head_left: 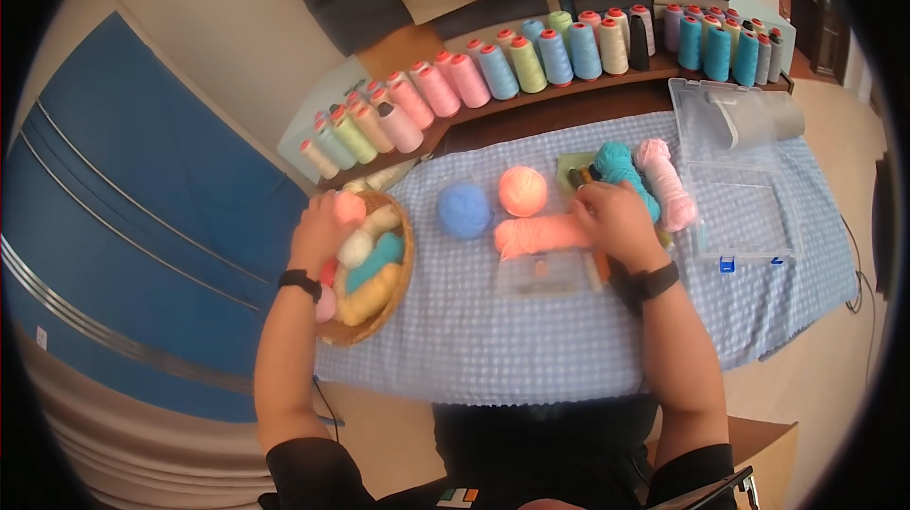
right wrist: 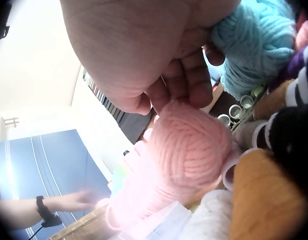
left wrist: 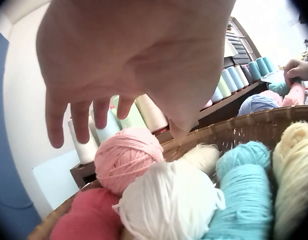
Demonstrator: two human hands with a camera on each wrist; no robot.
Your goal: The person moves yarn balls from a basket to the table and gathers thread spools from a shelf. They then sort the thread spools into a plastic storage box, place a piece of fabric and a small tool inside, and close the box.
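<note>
Firstly, the cloth-covered desk [head_left: 474,358] shows a blue-and-white check. At left, a round woven basket [head_left: 407,259] holds soft yarn; the left hand [head_left: 315,237], fingers extended and empty, is positioned over a pink ball [left wrist: 129,160], screening part of the contents. Beside a clear plastic case [head_left: 524,281] lies the peach skein [head_left: 538,236], an elongated, fluffy cylinder mid-desk; the right hand [head_left: 621,226] pinches its right end, concealing it, and glare washes out strands in the right wrist view. Beyond sit a blue ball [head_left: 463,209] and a peach ball [head_left: 522,191]. Rearmost, conical thread spools [head_left: 526,66] stand in rows.
</note>
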